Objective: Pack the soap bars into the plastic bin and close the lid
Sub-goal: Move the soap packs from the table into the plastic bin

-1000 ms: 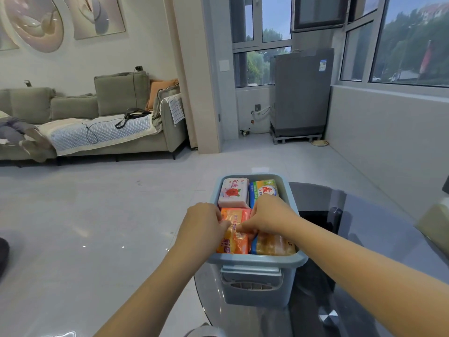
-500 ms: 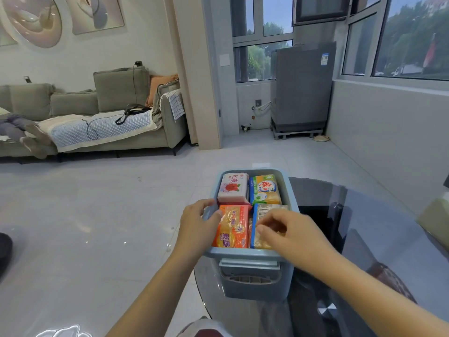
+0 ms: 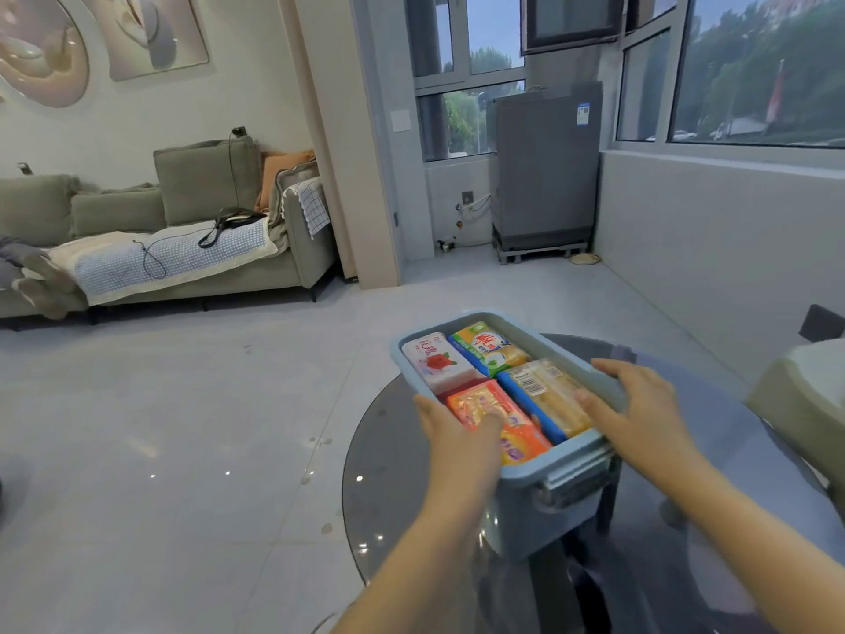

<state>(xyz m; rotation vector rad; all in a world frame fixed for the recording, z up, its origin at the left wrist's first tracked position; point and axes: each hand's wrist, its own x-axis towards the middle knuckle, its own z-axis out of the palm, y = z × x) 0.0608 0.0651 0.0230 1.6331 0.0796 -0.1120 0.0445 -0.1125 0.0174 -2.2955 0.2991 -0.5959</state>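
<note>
- Both hands hold the blue plastic bin from either side: the left hand grips the bin's left rim, its thumb curled over the edge onto the orange soap bar
- Right hand lies on the bin's right rim with fingers nearly straight, the fingertips reaching over the edge toward the yellow soap bar; whether it truly clasps the rim cannot be told
- Bin sits just right of the frame's centre, on the left part of a dark round glass table, turned at a slant so its latch end faces the lower right
- Four wrapped soap bars fill the bin in two rows: a white bar with a red flower and a green and yellow bar at the far end, the orange and the yellow bar at the near end
- Bars lie flat and packed side by side, touching one another
- Bin stands open at the top, its contents in plain view
- Grey sofa with a checked blanket stands in the upper left of the frame
- Grey washing machine stands by the windows in the upper middle
- Pale tiled floor fills the left half of the frame
</note>
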